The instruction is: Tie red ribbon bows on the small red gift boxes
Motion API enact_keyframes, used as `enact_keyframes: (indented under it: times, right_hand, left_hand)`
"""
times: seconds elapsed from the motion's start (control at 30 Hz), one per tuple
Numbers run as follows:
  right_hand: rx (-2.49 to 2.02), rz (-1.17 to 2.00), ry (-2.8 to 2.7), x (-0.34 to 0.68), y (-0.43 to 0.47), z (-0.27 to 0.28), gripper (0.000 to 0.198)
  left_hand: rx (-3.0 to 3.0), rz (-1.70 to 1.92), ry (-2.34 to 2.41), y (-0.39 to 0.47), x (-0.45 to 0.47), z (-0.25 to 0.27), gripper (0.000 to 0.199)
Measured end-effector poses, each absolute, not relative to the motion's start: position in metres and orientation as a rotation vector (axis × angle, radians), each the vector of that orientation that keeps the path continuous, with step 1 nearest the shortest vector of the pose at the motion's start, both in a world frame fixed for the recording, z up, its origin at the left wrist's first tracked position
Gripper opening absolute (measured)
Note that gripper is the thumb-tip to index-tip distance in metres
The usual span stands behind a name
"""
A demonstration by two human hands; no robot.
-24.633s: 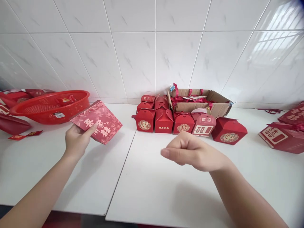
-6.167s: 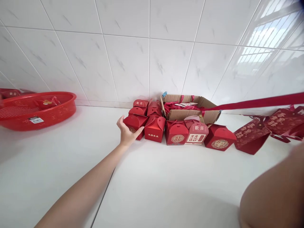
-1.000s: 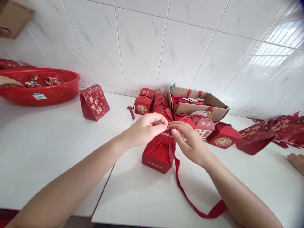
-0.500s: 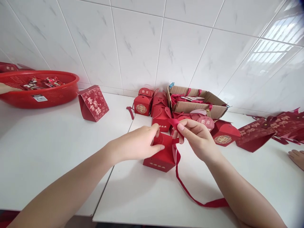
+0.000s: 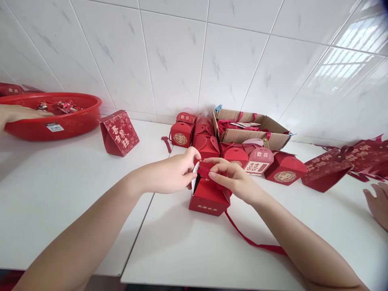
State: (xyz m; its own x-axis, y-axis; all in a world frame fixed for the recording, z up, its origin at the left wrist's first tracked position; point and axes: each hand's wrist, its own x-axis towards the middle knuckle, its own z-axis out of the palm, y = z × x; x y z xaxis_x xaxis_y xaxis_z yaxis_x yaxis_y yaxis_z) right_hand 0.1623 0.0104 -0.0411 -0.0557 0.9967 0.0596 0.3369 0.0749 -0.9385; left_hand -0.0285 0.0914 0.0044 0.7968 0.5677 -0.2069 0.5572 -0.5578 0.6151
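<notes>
A small red gift box (image 5: pixel 209 201) with gold lettering on its front stands upright on the white table, its top partly open. My left hand (image 5: pixel 172 173) pinches the box's left side flap, whose white inner face shows. Over the box top, my right hand (image 5: pixel 233 178) has its thumb and fingers bent onto a red strip, seemingly the end of the ribbon; the exact grip is partly hidden. The rest of the red ribbon (image 5: pixel 251 241) trails from behind the box's right side across the table and under my right forearm.
Several finished-looking red boxes (image 5: pixel 182 133) stand behind, beside a cardboard tray (image 5: pixel 257 139) of ribbons. A tent-shaped red box (image 5: pixel 119 133) stands left, near a red basket (image 5: pixel 60 131) with another person's hand in it. At right are red bags (image 5: pixel 325 169) and another person's hand (image 5: pixel 377 204).
My right hand has brought the ribbon end down and left onto the box top. My left hand has shifted left, spreading the side flap. The box has turned slightly and moved right.
</notes>
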Motion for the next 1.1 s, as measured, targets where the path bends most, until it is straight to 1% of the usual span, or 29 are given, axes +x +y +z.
enact_keyframes:
  times: [0.6, 0.83, 1.1]
  right_hand:
    - [-1.516, 0.837, -1.533, 0.16, 0.013, -0.051, 0.02]
    - [-1.501, 0.837, -1.572, 0.157, 0.013, -0.051, 0.02]
    - [-1.488, 0.823, -1.619, 0.157, 0.012, -0.052, 0.019]
  left_hand:
    - [2.302, -0.051, 0.866, 0.084, -0.026, 0.011, 0.023]
    - [2.323, 0.013, 0.824, 0.084, -0.026, 0.005, 0.027]
    - [2.264, -0.056, 0.889, 0.091, -0.03, 0.011, 0.032]
